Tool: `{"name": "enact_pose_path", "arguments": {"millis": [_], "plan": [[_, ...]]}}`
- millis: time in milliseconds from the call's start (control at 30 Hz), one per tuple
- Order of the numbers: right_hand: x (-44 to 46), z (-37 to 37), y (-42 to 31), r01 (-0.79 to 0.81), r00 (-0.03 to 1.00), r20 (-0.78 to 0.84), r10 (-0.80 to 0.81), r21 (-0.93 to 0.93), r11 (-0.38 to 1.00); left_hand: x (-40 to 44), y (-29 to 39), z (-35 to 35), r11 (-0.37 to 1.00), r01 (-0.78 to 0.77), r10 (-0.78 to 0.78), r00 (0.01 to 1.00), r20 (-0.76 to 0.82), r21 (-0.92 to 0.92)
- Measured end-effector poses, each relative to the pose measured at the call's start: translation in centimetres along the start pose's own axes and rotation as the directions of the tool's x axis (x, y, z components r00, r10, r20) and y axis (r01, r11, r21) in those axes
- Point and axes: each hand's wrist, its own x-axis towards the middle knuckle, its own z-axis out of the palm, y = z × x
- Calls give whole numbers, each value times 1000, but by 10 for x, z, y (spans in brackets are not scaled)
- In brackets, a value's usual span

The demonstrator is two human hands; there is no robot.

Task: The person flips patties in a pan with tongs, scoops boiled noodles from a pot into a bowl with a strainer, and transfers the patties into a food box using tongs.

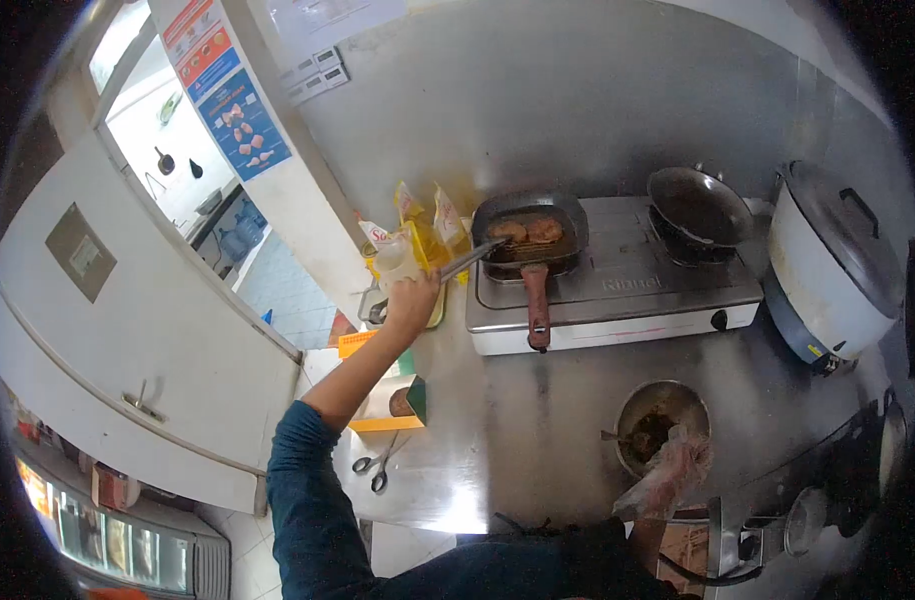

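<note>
My left hand [414, 302] is closed around metal tongs [467, 262], whose tips reach over the left rim of a square grill pan [529, 205]. Browned pieces of food [527, 231] lie in the pan; contact between the tips and the food is hard to make out. My right hand [680, 462], in a clear plastic glove, is at the right side of a metal bowl [663, 392]. Dark wet contents [654, 432] and a spoon-like handle [611, 436] show inside the bowl. The glove hides how the fingers of that hand are set.
The pan sits on the left of a two-burner gas stove [617, 300]; a dark wok [699, 210] is on the right burner. A large rice cooker [827, 260] stands beyond it. Oil pouches [447, 225] stand left of the stove. Scissors [377, 466] lie near a box [387, 405].
</note>
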Motion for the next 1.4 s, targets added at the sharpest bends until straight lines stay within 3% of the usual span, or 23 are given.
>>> {"name": "enact_pose_path", "arguments": {"millis": [33, 67, 133, 200, 267, 333, 367, 433, 533, 667, 833, 967, 1067, 1100, 1133, 1167, 1233, 1267, 1333, 1400], "plan": [[-5, 13, -11, 14, 1000, -9, -14, 14, 1000, -1, 3, 4, 1000, 5, -5, 1000, -10, 5], [-7, 15, -3, 7, 987, -161, -20, -83, 997, -2, 6, 9, 1000, 11, -11, 1000, -19, 10], [-9, 8, 16, -26, 965, -256, -51, -288, 957, -4, 8, 13, 999, 1, 1, 997, -71, 36], [-5, -27, 40, -33, 988, -148, -49, -505, 863, -6, 6, 13, 997, -29, 40, 988, -148, 76], [-2, -54, 52, -12, 999, -38, -20, -692, 722, 1, -3, 6, 1000, 9, -8, 1000, -12, 10], [-6, -52, 45, 0, 1000, -8, -6, -613, 790, 2, -15, -3, 998, 38, -34, 997, 64, -49], [-9, -9, 11, 0, 999, -31, -14, -426, 905, 2, -23, -7, 996, 46, -41, 997, 67, -78], [-9, 17, -6, -80, 995, -78, 55, -372, 925, 4, -34, -13, 995, 49, -46, 998, 41, -91], [-5, 19, -1, -321, 946, -217, 241, -740, 592, -1, -40, -22, 1000, -11, 10, 999, -38, -21], [-10, 13, 18, -234, 964, -230, 134, -492, 839, 3, -39, -26, 997, -81, 82, 995, -64, 14], [-15, 15, 30, -222, 962, -237, 134, -400, 889, 14, -33, -21, 985, -130, 143, 983, -113, 110], [-18, 15, 38, -227, 958, -250, 138, -373, 900, 13, -16, -19, 979, -64, 114, 960, -256, 196], [-18, 27, 34, -215, 962, -243, 128, -380, 899, 15, -17, -2, 987, -101, 118, 984, -133, 128], [-21, 41, 21, -142, 983, -161, 84, -402, 905, 15, -21, 0, 995, -84, 89, 992, -91, 55], [-18, 18, 47, -195, 963, -197, 182, -50, 979, 16, -27, 0, 998, -64, 63, 997, -45, -18], [-18, 15, 50, -210, 957, -195, 214, 39, 977, 16, -34, 1, 995, -42, 42, 999, 3, -89], [-18, 13, 51, -205, 967, -183, 180, -133, 970, 14, -51, 5, 947, -33, 30, 999, -13, -320], [-16, 10, 54, -201, 968, -186, 165, -192, 961, 14, -59, 8, 903, -28, 23, 1000, -16, -430], [-12, 0, 65, -187, 972, -192, 138, -265, 946, 16, -72, 15, 702, 142, -13, 982, 187, -698], [-10, -10, 80, -179, 974, -191, 126, -293, 939, 15, -79, 20, 462, 293, 13, 942, 336, -837]]}}
